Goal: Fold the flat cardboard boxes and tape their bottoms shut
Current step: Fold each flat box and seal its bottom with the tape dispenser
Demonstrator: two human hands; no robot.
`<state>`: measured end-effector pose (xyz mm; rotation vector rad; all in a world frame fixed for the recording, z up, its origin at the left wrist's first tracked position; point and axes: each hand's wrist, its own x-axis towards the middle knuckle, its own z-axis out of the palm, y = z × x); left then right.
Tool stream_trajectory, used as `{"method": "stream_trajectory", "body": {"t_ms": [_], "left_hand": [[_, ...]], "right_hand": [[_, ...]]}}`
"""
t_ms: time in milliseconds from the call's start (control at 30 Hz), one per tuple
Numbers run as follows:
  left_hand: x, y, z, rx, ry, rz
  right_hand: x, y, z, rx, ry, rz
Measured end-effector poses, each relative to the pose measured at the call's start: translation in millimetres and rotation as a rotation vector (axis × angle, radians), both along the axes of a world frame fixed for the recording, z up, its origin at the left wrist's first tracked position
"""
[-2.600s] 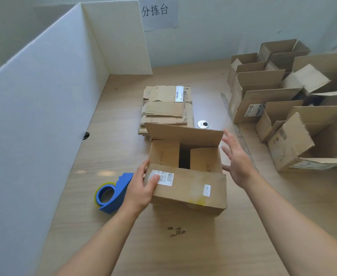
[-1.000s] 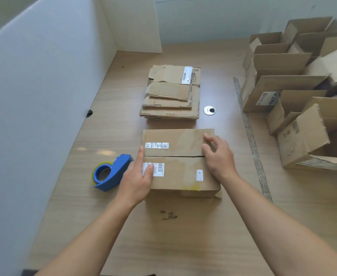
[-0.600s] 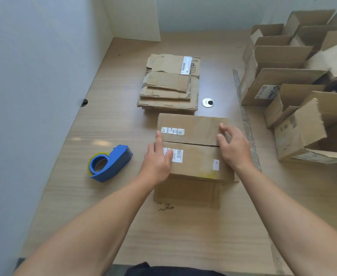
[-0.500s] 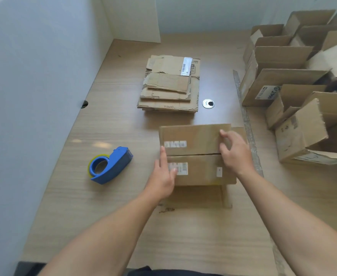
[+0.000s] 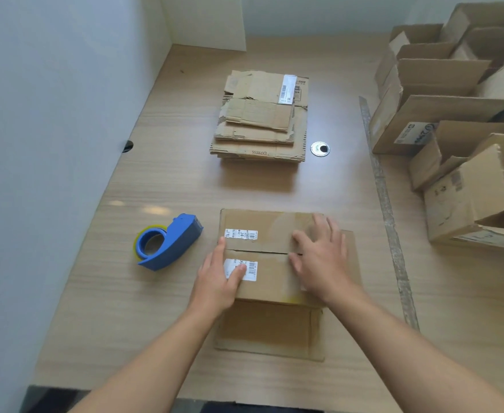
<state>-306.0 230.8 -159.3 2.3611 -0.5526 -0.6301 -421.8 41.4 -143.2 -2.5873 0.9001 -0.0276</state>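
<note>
From where I stand, one box (image 5: 274,228) sits upside-down in the middle of the tabletop (image 5: 155,174), its two bottom flaps folded in so they meet at a seam (image 5: 262,251) running left to right. Neither hand has a closed grip. The left hand (image 5: 215,281) lies against the box's left edge with its thumb on a white label. The right hand (image 5: 322,260) is spread flat across the seam, pressing both flaps down. No fresh tape shows over the seam, and the blue tape dispenser (image 5: 167,242) lies untouched just left of the box, so I'd say folding is done here and taping is next. A stack of flat boxes (image 5: 259,120) waits farther back, while several open boxes (image 5: 441,114) crowd the right side, so there looks to be plenty left.
</note>
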Motion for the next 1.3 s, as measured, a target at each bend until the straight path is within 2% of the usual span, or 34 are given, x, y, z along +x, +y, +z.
{"method": "stream_trajectory", "body": {"t_ms": [67, 133, 333, 467, 533, 667, 733, 800, 900, 1067, 1200, 1300], "left_hand": [[0, -3, -2, -0.018, 0.008, 0.025], [-1, -4, -2, -0.042, 0.013, 0.021], [5, 3, -7, -0.132, 0.059, 0.015], [12, 6, -6, -0.103, 0.071, -0.039], [18, 8, 1, -0.053, -0.036, -0.079], [53, 34, 11, 0.168, -0.517, -0.164], [77, 53, 7, 0.276, -0.662, -0.145], [96, 65, 7, 0.428, -0.639, -0.149], [116, 69, -2, 0.621, -0.457, -0.206], [121, 57, -7, 0.568, -0.395, -0.154], [128, 37, 16, 0.447, -0.236, -0.115], [121, 31, 48, 0.361, -0.278, -0.159]], "right_hand": [[0, 16, -4, 0.003, 0.02, 0.191], [-5, 29, -14, 0.008, 0.057, 0.276], [-3, 38, -27, -0.146, 0.046, 0.154], [-2, 40, -31, -0.179, 0.027, 0.129], [-1, 41, -34, -0.184, 0.016, 0.123], [4, 46, -34, -0.145, 0.008, 0.089], [4, 46, -30, -0.057, 0.028, 0.086], [4, 43, -25, 0.013, 0.029, 0.071], [6, 41, -21, 0.074, 0.015, 0.034], [5, 40, -21, 0.18, -0.166, -0.05], [4, 40, -16, 0.34, -0.295, -0.138], [3, 38, -14, 0.435, -0.355, -0.162]]}}
